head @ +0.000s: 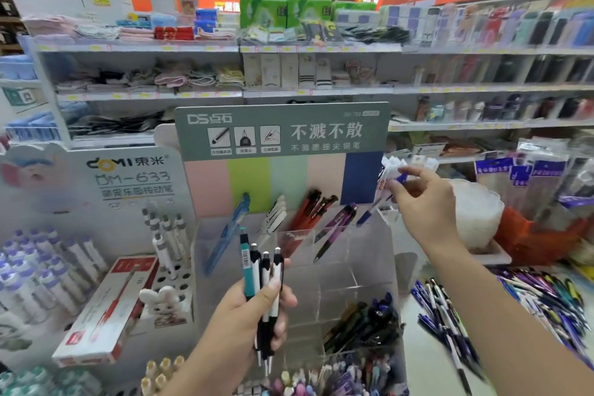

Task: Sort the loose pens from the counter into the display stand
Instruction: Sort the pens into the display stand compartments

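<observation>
My left hand (254,315) grips a bunch of pens (263,270) upright in front of the clear acrylic display stand (334,270): one teal pen and three white-and-black ones. My right hand (421,199) is raised at the stand's upper right corner and pinches a blue-and-white pen (398,178) by its top, its tip pointing down toward the rightmost top compartment. The top row holds a blue pen (231,228), white pens (276,214), red pens (310,209) and purple pens (337,225). A heap of loose pens (501,309) lies on the counter at the right, partly behind my right forearm.
The stand's green backboard (283,132) rises behind the compartments. A white DOMI pen display (128,190) and a red-and-white box (109,309) stand to the left. A white frilly bowl (475,215) and an orange item (530,235) sit to the right. Store shelves fill the background.
</observation>
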